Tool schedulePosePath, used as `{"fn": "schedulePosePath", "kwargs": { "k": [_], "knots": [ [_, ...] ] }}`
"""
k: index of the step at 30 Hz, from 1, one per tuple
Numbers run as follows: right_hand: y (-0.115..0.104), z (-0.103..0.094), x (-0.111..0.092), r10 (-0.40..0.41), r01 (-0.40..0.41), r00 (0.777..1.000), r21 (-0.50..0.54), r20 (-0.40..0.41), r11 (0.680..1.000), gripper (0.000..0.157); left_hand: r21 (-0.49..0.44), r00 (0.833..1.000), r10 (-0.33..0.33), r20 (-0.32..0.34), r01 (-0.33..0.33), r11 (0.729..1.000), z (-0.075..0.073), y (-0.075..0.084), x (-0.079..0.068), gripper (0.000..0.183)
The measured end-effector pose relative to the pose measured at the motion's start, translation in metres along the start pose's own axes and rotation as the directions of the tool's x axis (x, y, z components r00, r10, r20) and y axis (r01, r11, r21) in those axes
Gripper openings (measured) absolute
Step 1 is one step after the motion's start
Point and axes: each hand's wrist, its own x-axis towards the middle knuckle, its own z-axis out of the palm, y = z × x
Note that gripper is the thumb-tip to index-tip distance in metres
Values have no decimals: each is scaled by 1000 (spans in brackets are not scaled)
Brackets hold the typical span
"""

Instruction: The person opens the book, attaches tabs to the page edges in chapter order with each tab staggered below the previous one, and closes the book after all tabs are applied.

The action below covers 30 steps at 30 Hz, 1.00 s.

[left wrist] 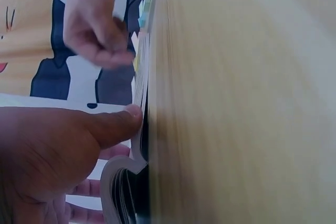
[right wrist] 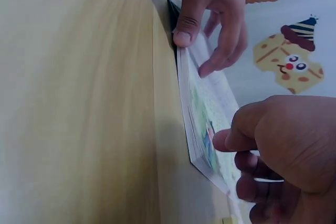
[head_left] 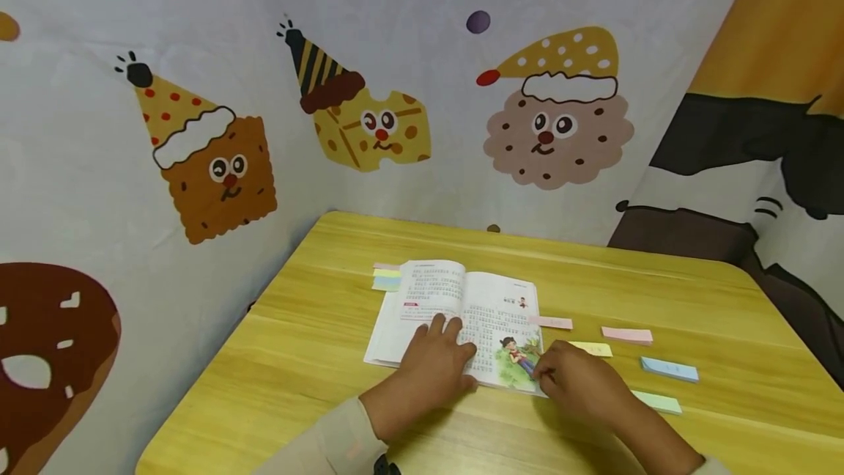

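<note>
An open book (head_left: 478, 325) with printed text lies on the table, its right page showing a picture of a child on grass. My left hand (head_left: 438, 358) rests on it near the fold, fingers spread; its thumb (left wrist: 123, 121) lies at the near edge of the pages. At the lower right corner of the right page is my right hand (head_left: 583, 380), fingers bent, thumb tip (right wrist: 221, 140) over the picture. I cannot tell whether it pinches anything thin. A pink sticky tab (head_left: 555, 322) juts from the right page edge. Beside the right hand shows a yellow sticky strip (head_left: 596, 349), partly covered.
Right of the book lie a pink strip pad (head_left: 626, 335), a blue strip pad (head_left: 669, 369) and a green strip pad (head_left: 659, 402). Colored tabs (head_left: 386, 277) stick out at the book's left. A cartoon-printed cloth (head_left: 422, 196) hangs behind the wooden table (head_left: 290, 358).
</note>
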Motion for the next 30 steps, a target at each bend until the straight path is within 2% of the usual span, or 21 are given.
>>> {"fn": "schedulePosePath", "kwargs": {
  "k": [3, 6, 8, 10, 12, 14, 15, 16, 18, 20, 21, 22, 23, 24, 26, 27, 28, 29, 30],
  "knots": [
    [0, -4, -12, 82, -83, 996, -38, -21, 996, 12, 7, 1000, 3, -4, -3, 1000, -2, -2, -1, 44],
    [3, -4, -17, 79, -84, 992, -55, -95, 995, 9, 18, 1000, 8, -25, -8, 1000, -4, -5, 0, 36],
    [5, -1, -17, 38, -48, 988, -64, -149, 997, 9, 34, 999, 13, -44, -12, 999, -5, -5, 0, 31],
    [5, 4, -14, -39, 28, 983, -62, -177, 998, 16, 42, 998, -5, -60, 8, 999, -5, -6, 1, 35],
    [4, 9, -11, -108, 98, 980, -65, -169, 993, 27, 10, 995, -50, -89, 51, 999, -5, -6, 3, 46],
    [1, 12, -8, -159, 148, 977, -80, -146, 986, 33, -55, 984, -119, -135, 113, 992, -5, -6, 4, 65],
    [0, 13, -7, -173, 163, 976, -84, -131, 983, 33, -94, 972, -161, -173, 146, 985, -6, -6, 5, 74],
    [-2, 14, -6, -178, 167, 977, -95, -120, 981, 32, -128, 953, -202, -227, 177, 976, -7, -7, 5, 81],
    [-4, 15, -5, -173, 160, 978, -119, -113, 980, 29, -136, 901, -256, -351, 221, 966, -9, -9, 4, 90],
    [-5, 14, -5, -170, 154, 979, -138, -114, 978, 25, -85, 830, -273, -486, 265, 960, -12, -12, 3, 95],
    [-5, 14, -5, -172, 155, 978, -142, -118, 978, 22, -36, 808, -271, -524, 297, 954, -15, -13, 2, 99],
    [-5, 14, -5, -178, 159, 976, -146, -123, 976, 20, 19, 802, -265, -536, 325, 946, -18, -14, 1, 103],
    [-5, 14, -5, -191, 171, 973, -151, -132, 974, 18, 72, 817, -245, -522, 329, 942, -21, -15, 1, 102],
    [-5, 14, -5, -213, 190, 967, -158, -140, 969, 16, 128, 845, -214, -490, 313, 941, -22, -16, 0, 98],
    [-5, 13, -5, -253, 226, 955, -174, -154, 959, 11, 190, 916, -124, -381, 209, 959, -24, -13, -1, 79],
    [-5, 13, -5, -271, 240, 949, -187, -159, 952, 11, 170, 943, -76, -323, 137, 976, -23, -11, -1, 64],
    [-5, 12, -5, -290, 255, 943, -204, -161, 945, 11, 133, 963, -22, -269, 60, 989, -21, -9, -1, 45],
    [-5, 12, -5, -309, 269, 936, -224, -169, 937, 10, 96, 974, 29, -224, -8, 995, -18, -7, -1, 26],
    [-6, 12, -5, -320, 273, 931, -243, -179, 931, 11, 63, 979, 69, -193, -57, 996, -16, -6, -1, 17]
  ]
}}
